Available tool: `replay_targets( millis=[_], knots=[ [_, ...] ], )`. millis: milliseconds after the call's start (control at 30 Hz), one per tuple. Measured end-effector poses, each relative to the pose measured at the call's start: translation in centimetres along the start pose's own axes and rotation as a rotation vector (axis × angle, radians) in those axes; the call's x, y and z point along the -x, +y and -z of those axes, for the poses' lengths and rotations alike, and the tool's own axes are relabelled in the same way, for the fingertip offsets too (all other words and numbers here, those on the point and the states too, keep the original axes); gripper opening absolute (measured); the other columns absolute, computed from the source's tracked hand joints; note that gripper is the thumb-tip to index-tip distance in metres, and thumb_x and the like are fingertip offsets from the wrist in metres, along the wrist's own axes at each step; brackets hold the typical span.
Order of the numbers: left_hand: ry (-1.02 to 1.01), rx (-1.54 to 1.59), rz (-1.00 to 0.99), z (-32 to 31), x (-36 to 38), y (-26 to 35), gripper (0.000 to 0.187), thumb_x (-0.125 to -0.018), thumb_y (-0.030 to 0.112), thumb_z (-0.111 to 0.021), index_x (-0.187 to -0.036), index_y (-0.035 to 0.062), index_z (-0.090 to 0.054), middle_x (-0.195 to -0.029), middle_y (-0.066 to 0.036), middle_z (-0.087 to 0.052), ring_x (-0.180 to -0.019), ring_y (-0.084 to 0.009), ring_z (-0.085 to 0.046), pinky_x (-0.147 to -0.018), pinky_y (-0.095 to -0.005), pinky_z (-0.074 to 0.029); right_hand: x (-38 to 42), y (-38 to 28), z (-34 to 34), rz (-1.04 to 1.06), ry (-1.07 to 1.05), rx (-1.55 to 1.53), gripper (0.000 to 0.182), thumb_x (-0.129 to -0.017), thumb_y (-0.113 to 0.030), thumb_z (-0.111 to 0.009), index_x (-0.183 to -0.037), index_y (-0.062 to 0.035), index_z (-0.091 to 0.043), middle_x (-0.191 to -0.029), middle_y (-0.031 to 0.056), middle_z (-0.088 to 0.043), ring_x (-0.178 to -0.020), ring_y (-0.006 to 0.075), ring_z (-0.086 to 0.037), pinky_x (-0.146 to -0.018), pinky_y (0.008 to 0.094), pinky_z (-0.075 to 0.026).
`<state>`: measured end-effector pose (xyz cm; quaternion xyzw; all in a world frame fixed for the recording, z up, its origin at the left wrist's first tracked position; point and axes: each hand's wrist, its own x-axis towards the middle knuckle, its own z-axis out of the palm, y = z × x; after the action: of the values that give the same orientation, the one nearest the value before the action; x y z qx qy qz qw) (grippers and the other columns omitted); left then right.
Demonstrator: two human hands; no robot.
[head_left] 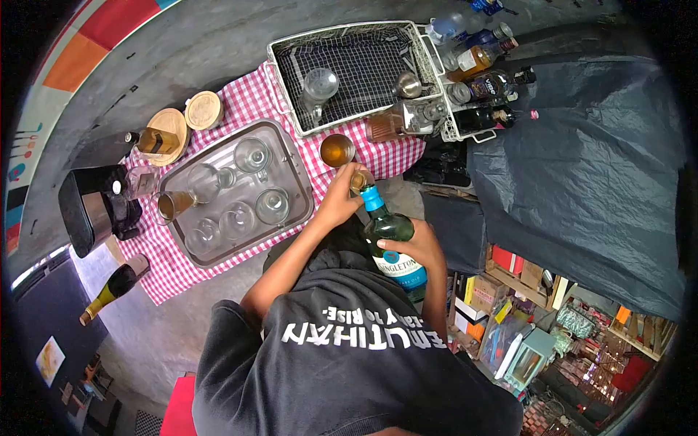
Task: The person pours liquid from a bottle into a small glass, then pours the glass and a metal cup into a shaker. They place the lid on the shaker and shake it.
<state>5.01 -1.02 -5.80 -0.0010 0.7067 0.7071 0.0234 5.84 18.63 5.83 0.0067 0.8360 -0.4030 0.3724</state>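
My right hand (418, 248) is wrapped round a green glass bottle (391, 227) with a blue neck band and a Singleton label. The bottle leans forward, its neck towards a small amber-looking measuring cup (360, 180). My left hand (342, 195) is closed round this cup, mostly covering it. Whether liquid is flowing cannot be made out. Just beyond my left hand, a glass of amber liquid (337, 150) stands on the red checked cloth (251, 91).
A grey tray (246, 201) with several glasses stands to the left. Ahead is a white wire basket (349, 36) holding a glass mug (320, 85). Several bottles (483, 86) stand at the right. A dark bottle with gold foil (114, 288) stands near the left edge.
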Motion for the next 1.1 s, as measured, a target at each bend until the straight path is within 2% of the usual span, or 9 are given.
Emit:
replay_targets(
  millis=[67,133,233,367,467,633,767,967,1100],
  knots=[
    [0.003,0.001,0.002,0.0,-0.1,0.1,0.054,-0.067,-0.007,-0.066,-0.117,0.0008,-0.048,-0.114,-0.017,-0.053,-0.111,-0.0339,-0.054,-0.094,-0.0382,-0.043,0.0,-0.1,0.1,0.011,0.006,0.016,0.041,-0.065,-0.023,-0.085,-0.099,-0.0039,-0.072,-0.087,0.0071,-0.073,-0.078,0.0135,-0.067,-0.073,0.0293,-0.051],
    [0.032,-0.007,0.017,-0.1,-0.2,0.0,0.051,-0.069,-0.008,-0.066,-0.116,0.0011,-0.049,-0.106,-0.010,-0.056,-0.107,-0.0196,-0.057,-0.094,-0.0320,-0.043,0.1,-0.7,0.3,0.047,0.033,0.026,0.040,-0.065,-0.021,-0.085,-0.098,-0.0031,-0.071,-0.087,0.0071,-0.073,-0.078,0.0130,-0.067,-0.073,0.0286,-0.051],
    [0.044,-0.001,-0.017,0.1,-0.5,0.1,0.052,-0.071,-0.007,-0.066,-0.119,0.0014,-0.048,-0.107,-0.008,-0.057,-0.106,-0.0164,-0.056,-0.093,-0.0304,-0.043,-0.1,-0.3,0.6,0.054,0.019,-0.016,0.045,-0.065,-0.026,-0.087,-0.099,-0.0026,-0.070,-0.090,0.0083,-0.072,-0.081,0.0151,-0.067,-0.075,0.0306,-0.051],
    [0.052,0.127,0.064,0.7,-0.3,1.6,0.055,-0.071,0.000,-0.072,-0.120,0.0002,-0.047,-0.113,-0.015,-0.057,-0.110,-0.0278,-0.057,-0.095,-0.0362,-0.043,-0.1,-0.9,1.2,0.108,0.042,-0.068,0.048,-0.063,-0.025,-0.088,-0.099,-0.0009,-0.069,-0.089,0.0086,-0.072,-0.081,0.0158,-0.067,-0.075,0.0312,-0.051],
    [0.094,0.214,0.067,1.1,-0.1,3.9,0.049,-0.074,0.003,-0.075,-0.116,0.0031,-0.051,-0.107,-0.006,-0.058,-0.102,-0.0142,-0.056,-0.090,-0.0303,-0.046,-0.1,-1.6,2.4,0.243,0.033,-0.063,0.052,-0.057,-0.024,-0.089,-0.097,-0.0011,-0.065,-0.088,0.0081,-0.071,-0.080,0.0150,-0.066,-0.075,0.0313,-0.051],
    [0.156,0.174,0.062,1.7,-0.1,5.5,0.047,-0.076,0.006,-0.078,-0.115,0.0034,-0.051,-0.103,-0.005,-0.058,-0.098,-0.0134,-0.057,-0.087,-0.0295,-0.047,-0.9,-3.0,5.3,0.372,0.038,-0.102,0.055,-0.054,-0.026,-0.090,-0.095,-0.0010,-0.062,-0.089,0.0081,-0.069,-0.081,0.0154,-0.066,-0.078,0.0319,-0.052],
    [0.231,0.165,0.122,2.6,0.2,6.5,0.045,-0.077,0.006,-0.077,-0.113,0.0033,-0.050,-0.100,-0.005,-0.059,-0.096,-0.0122,-0.057,-0.085,-0.0288,-0.047,-2.3,-4.5,8.3,0.546,0.075,-0.484,0.089,-0.048,-0.033,-0.093,-0.119,0.0049,-0.053,-0.107,0.0118,-0.065,-0.098,0.0209,-0.065,-0.088,0.0353,-0.052],
    [0.406,0.134,0.024,2.9,-0.6,7.2,0.043,-0.078,0.006,-0.076,-0.113,0.0036,-0.050,-0.100,-0.005,-0.060,-0.095,-0.0113,-0.058,-0.085,-0.0289,-0.048,-5.8,-7.7,12.4,0.906,0.283,-0.612,0.096,-0.054,-0.050,-0.090,-0.123,0.0034,-0.049,-0.112,0.0097,-0.059,-0.100,0.0219,-0.062,-0.087,0.0349,-0.052],
    [0.503,0.103,0.002,2.8,-1.2,7.2,0.043,-0.079,0.009,-0.076,-0.113,0.0031,-0.050,-0.102,-0.005,-0.060,-0.097,-0.0123,-0.058,-0.086,-0.0289,-0.047,-8.4,-11.4,15.4,1.048,0.346,-0.656,0.092,-0.059,-0.048,-0.089,-0.125,0.0018,-0.049,-0.114,0.0078,-0.059,-0.101,0.0214,-0.060,-0.088,0.0348,-0.050]
  ],
)
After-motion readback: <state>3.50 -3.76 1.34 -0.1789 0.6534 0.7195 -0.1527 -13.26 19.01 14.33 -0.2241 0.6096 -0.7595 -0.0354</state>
